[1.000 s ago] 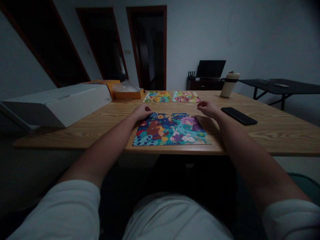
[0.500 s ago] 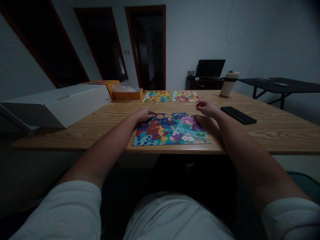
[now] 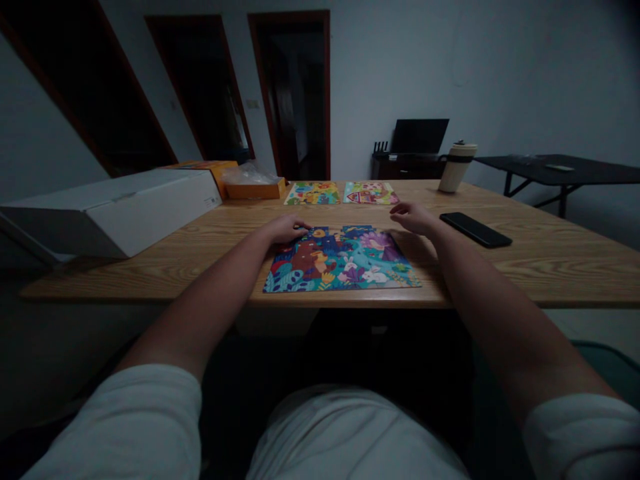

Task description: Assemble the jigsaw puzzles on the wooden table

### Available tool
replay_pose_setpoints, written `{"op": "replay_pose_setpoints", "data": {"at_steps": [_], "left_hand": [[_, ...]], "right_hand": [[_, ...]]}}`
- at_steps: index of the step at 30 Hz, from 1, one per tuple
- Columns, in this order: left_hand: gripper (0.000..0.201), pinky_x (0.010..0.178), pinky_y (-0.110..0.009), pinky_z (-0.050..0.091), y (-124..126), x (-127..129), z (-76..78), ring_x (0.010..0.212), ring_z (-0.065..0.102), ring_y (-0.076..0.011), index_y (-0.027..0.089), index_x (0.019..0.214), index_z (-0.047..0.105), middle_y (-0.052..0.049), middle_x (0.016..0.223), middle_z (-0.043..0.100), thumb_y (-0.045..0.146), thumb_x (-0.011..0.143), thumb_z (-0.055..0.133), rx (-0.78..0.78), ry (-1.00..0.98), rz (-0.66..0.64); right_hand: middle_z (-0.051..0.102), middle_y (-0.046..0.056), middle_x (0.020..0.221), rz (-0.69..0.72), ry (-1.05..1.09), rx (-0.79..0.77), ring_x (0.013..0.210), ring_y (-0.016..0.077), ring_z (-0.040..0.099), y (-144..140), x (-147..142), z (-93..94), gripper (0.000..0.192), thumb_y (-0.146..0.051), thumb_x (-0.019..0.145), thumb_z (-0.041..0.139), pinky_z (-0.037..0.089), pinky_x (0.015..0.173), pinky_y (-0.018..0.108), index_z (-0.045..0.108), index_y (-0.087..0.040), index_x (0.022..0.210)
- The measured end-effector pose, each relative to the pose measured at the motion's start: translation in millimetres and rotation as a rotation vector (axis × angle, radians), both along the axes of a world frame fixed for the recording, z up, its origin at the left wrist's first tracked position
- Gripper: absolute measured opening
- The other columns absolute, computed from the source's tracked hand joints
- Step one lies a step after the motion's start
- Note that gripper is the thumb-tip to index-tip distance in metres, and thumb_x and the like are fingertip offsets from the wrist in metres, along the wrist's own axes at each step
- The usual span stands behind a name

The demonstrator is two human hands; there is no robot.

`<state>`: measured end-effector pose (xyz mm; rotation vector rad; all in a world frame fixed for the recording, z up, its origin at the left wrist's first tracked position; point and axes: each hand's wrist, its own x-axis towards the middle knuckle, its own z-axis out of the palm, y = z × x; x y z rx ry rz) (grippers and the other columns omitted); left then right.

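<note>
A jigsaw puzzle (image 3: 345,267) lies flat near the table's front edge, showing a bear, white rabbits and blue-green plants. Its far edge is uneven, with gaps between pieces. My left hand (image 3: 286,229) rests at the puzzle's far left corner, fingers stretched out along the edge and touching it. Beyond the far right corner is my right hand (image 3: 411,217), raised a little above the wood. Its fingers are drawn together, pointing left; anything between them is too small or hidden to make out.
Two bright puzzle pictures, one yellow (image 3: 314,193) and one pink (image 3: 371,193), lie farther back. At left stand a white box (image 3: 165,203) and an orange tray (image 3: 255,191) with clear plastic. A black phone (image 3: 475,229) and a cream tumbler (image 3: 456,170) are at right.
Both hands keep nearly the same place and pose. The whole view has shifted very slightly; nothing on the table has visibly moved.
</note>
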<state>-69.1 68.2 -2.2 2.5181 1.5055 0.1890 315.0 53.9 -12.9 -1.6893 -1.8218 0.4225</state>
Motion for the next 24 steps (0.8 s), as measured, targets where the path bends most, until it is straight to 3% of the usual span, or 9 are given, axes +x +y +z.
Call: {"op": "replay_pose_setpoints", "data": {"at_steps": [6, 12, 16, 20, 24], "left_hand": [[0.038, 0.062, -0.023, 0.039, 1, -2, 0.3, 0.061, 0.057, -0.0146, 0.024, 0.122, 0.07, -0.005, 0.089, 0.075, 0.038, 0.088, 0.06, -0.027, -0.014, 0.01], [0.034, 0.069, -0.024, 0.041, -1, 1, -1.4, 0.073, 0.06, -0.0169, 0.024, 0.113, 0.074, -0.006, 0.096, 0.073, 0.037, 0.082, 0.067, 0.041, -0.118, 0.013], [0.039, 0.067, -0.025, 0.043, -5, 2, -1.8, 0.068, 0.058, -0.0151, 0.019, 0.114, 0.072, -0.004, 0.089, 0.07, 0.032, 0.077, 0.073, 0.044, -0.286, 0.046], [0.03, 0.066, -0.025, 0.045, -4, 8, 4.7, 0.071, 0.058, -0.014, 0.015, 0.104, 0.073, -0.006, 0.09, 0.069, 0.023, 0.075, 0.073, 0.112, -0.491, 0.063], [0.024, 0.066, -0.026, 0.047, -3, 28, 16.5, 0.074, 0.061, -0.0146, 0.012, 0.098, 0.071, -0.008, 0.091, 0.07, 0.023, 0.077, 0.073, 0.018, -0.602, 0.013]], "right_hand": [[0.071, 0.012, 0.1, 0.006, -0.012, 0.007, 0.076, 0.0174, 0.063, -1, -1, -0.1, 0.019, -0.019, 0.086, 0.063, 0.046, 0.066, 0.026, 0.07, -0.013, 0.102], [0.07, 0.013, 0.102, 0.021, -0.017, -0.006, 0.077, 0.0176, 0.063, -5, -4, 2.3, 0.018, -0.019, 0.087, 0.062, 0.046, 0.063, 0.026, 0.069, -0.013, 0.102], [0.07, 0.013, 0.104, 0.013, -0.013, -0.029, 0.074, 0.016, 0.062, -7, -5, 3.7, 0.019, -0.019, 0.088, 0.061, 0.045, 0.061, 0.025, 0.068, -0.013, 0.104], [0.07, 0.012, 0.102, 0.022, -0.032, -0.029, 0.074, 0.0155, 0.061, -7, -7, 3.8, 0.019, -0.019, 0.088, 0.061, 0.044, 0.061, 0.024, 0.068, -0.012, 0.104], [0.07, 0.011, 0.096, 0.037, -0.06, -0.024, 0.076, 0.0164, 0.061, -5, -8, 3.0, 0.017, -0.018, 0.088, 0.061, 0.045, 0.063, 0.024, 0.069, -0.013, 0.102]]}}
